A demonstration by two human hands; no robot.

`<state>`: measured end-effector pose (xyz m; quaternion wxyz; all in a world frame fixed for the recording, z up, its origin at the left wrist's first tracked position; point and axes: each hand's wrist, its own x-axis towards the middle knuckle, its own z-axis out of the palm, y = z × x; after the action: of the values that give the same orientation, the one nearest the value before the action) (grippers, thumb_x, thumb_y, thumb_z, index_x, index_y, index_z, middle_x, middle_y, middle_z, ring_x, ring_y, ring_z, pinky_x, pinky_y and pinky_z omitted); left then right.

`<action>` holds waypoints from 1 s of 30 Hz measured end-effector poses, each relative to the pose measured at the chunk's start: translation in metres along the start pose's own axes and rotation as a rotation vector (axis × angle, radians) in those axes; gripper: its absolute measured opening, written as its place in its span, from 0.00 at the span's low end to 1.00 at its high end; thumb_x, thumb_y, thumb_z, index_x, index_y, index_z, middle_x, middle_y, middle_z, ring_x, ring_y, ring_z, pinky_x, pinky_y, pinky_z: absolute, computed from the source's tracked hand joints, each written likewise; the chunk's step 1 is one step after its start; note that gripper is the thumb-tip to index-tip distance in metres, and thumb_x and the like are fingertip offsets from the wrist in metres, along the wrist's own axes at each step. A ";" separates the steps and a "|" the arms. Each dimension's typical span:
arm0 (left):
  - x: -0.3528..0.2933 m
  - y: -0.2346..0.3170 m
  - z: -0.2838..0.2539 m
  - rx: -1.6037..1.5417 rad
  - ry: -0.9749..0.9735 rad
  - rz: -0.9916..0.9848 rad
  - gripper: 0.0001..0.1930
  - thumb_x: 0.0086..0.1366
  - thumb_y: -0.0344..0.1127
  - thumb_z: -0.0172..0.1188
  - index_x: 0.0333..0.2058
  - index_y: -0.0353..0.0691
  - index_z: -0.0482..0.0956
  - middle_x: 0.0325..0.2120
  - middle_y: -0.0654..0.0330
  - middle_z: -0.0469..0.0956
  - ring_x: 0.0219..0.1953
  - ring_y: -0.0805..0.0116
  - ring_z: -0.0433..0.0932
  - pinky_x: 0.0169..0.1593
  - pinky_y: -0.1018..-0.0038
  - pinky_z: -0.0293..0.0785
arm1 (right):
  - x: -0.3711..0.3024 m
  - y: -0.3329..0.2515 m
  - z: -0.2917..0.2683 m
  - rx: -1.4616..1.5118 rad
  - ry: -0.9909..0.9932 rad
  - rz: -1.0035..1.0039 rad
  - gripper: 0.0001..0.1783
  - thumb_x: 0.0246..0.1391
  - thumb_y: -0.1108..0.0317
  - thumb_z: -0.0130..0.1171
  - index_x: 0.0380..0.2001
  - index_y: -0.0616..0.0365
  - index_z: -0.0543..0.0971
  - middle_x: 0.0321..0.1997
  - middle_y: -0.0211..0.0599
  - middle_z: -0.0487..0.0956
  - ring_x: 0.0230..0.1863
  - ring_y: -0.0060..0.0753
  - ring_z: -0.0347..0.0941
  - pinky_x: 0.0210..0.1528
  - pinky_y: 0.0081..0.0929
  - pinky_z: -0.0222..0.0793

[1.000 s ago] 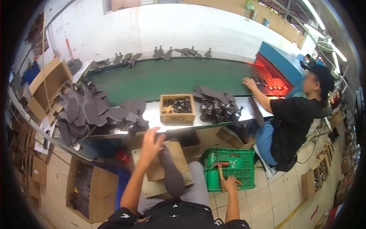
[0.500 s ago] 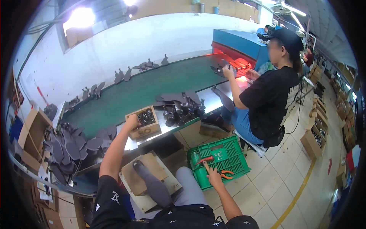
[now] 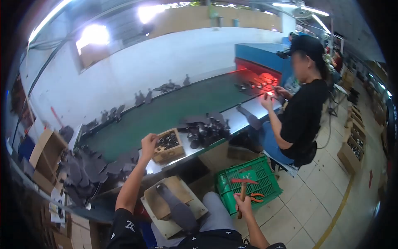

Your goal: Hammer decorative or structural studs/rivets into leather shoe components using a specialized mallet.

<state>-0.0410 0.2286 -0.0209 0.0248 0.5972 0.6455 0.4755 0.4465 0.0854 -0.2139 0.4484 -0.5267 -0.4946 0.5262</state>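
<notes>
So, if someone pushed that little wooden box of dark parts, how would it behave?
The wooden box would probably slide rather than tip, being low and broad on a smooth-looking metal strip. It may feel heavy for its size, given the many small dark parts inside. Its open top suggests those could spill if jolted.

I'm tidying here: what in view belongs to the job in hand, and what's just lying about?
In use:
hammer, in the right hand
wooden box of small parts, at the left hand
grey sole, over the lap board

Seemingly lying about:
orange-handled pliers, at the green crate
open floor carton
</notes>
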 end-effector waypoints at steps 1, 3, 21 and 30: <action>-0.003 0.010 -0.007 -0.238 -0.011 -0.120 0.10 0.61 0.29 0.63 0.40 0.31 0.80 0.33 0.52 0.84 0.33 0.67 0.83 0.38 0.72 0.78 | -0.005 -0.027 0.006 0.381 -0.110 0.202 0.07 0.60 0.67 0.61 0.34 0.58 0.76 0.17 0.27 0.67 0.19 0.24 0.67 0.21 0.28 0.67; -0.018 0.043 -0.012 -0.569 -0.054 -0.269 0.13 0.64 0.31 0.63 0.45 0.31 0.77 0.35 0.55 0.83 0.35 0.70 0.83 0.39 0.73 0.79 | -0.010 -0.066 0.014 0.539 -0.171 0.198 0.07 0.62 0.67 0.59 0.38 0.58 0.74 0.16 0.26 0.65 0.17 0.24 0.65 0.20 0.26 0.64; -0.229 0.228 -0.114 -0.369 0.103 0.203 0.27 0.60 0.19 0.64 0.54 0.33 0.60 0.37 0.46 0.82 0.41 0.60 0.82 0.46 0.69 0.78 | -0.056 -0.262 0.157 0.497 -0.832 -0.283 0.14 0.54 0.72 0.67 0.42 0.65 0.79 0.39 0.41 0.81 0.20 0.15 0.69 0.19 0.13 0.63; -0.230 0.226 -0.123 -0.271 0.117 0.241 0.31 0.57 0.28 0.70 0.55 0.35 0.62 0.31 0.55 0.84 0.36 0.64 0.79 0.44 0.69 0.74 | -0.070 -0.260 0.152 0.456 -0.859 -0.031 0.09 0.51 0.79 0.66 0.36 0.66 0.79 0.38 0.47 0.82 0.20 0.18 0.71 0.18 0.15 0.64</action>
<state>0.1198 -0.0637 0.0690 0.0103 0.6327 0.4996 0.5916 0.2851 0.0366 0.0449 0.3154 -0.1429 -0.5150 0.7842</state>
